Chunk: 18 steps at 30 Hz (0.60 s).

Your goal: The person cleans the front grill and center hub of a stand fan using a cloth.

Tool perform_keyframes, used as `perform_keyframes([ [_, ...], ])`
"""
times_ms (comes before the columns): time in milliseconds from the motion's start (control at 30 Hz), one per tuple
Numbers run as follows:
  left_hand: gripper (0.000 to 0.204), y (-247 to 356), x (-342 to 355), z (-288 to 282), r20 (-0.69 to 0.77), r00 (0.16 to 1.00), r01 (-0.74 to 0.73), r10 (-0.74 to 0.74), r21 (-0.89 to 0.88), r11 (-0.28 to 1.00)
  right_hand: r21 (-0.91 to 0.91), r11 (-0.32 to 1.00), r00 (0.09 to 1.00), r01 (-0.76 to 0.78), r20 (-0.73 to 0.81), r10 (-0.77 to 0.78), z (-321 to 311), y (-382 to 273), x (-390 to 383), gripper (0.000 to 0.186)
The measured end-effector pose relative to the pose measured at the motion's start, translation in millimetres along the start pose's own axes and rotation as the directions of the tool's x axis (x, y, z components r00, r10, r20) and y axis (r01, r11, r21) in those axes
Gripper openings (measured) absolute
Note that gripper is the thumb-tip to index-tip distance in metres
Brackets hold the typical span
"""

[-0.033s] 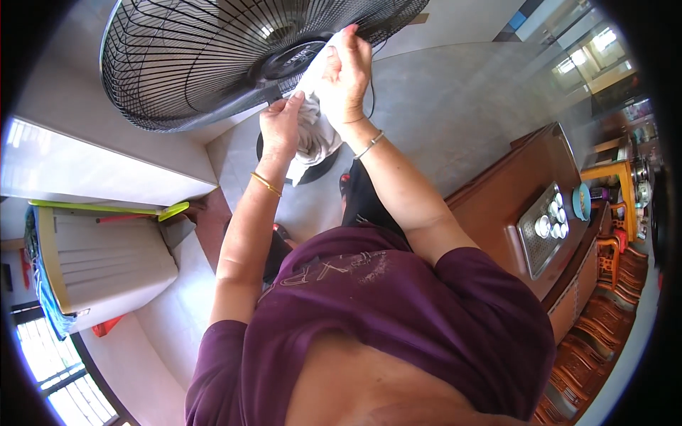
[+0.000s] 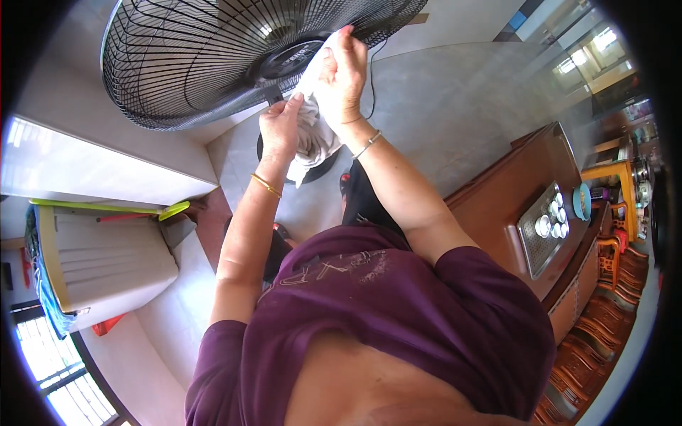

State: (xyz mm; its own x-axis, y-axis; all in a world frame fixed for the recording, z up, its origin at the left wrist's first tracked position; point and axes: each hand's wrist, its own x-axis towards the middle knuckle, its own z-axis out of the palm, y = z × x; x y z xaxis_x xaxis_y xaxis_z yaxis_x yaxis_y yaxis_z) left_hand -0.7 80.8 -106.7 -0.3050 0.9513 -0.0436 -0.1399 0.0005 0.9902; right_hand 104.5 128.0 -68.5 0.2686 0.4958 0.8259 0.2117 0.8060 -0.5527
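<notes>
A black pedestal fan (image 2: pixel 181 64) with a wire guard stands at the upper left, its head tilted. My right hand (image 2: pixel 342 82) is closed on a white cloth (image 2: pixel 312 135) and presses its upper end against the fan's central hub (image 2: pixel 290 60). The rest of the cloth hangs crumpled between my hands, over the fan's base. Just below the hub, my left hand (image 2: pixel 279 129) is wrapped round the fan's neck (image 2: pixel 272 95), thumb up beside the cloth. Its fingers are partly hidden. Each wrist wears a bangle.
On the right is a brown wooden table (image 2: pixel 490 192) with a metal tray (image 2: pixel 533 248) of small white cups. A light storage box (image 2: pixel 114 255) stands at the left, a green-yellow handle (image 2: pixel 174 210) along its top. Wooden chairs (image 2: pixel 590 355) line the lower right.
My right hand has shifted slightly to the left with the cloth at the hub. The left hand keeps its place on the neck.
</notes>
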Motion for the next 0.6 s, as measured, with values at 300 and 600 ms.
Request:
perform_keyframes([
  [300, 0.022, 6, -53, -16, 0.123, 0.990, 0.077, -0.066, -0.084, 0.993, 0.439, 0.777, 0.889, -0.451, 0.300, 0.347, -42, -35, 3, 0.041],
  [600, 0.015, 28, -80, -5, 0.240, 0.969, -0.051, 0.060, -0.045, 0.998, 0.748, 0.246, 0.756, -0.617, 0.476, 0.449, -76, -47, 8, 0.032],
])
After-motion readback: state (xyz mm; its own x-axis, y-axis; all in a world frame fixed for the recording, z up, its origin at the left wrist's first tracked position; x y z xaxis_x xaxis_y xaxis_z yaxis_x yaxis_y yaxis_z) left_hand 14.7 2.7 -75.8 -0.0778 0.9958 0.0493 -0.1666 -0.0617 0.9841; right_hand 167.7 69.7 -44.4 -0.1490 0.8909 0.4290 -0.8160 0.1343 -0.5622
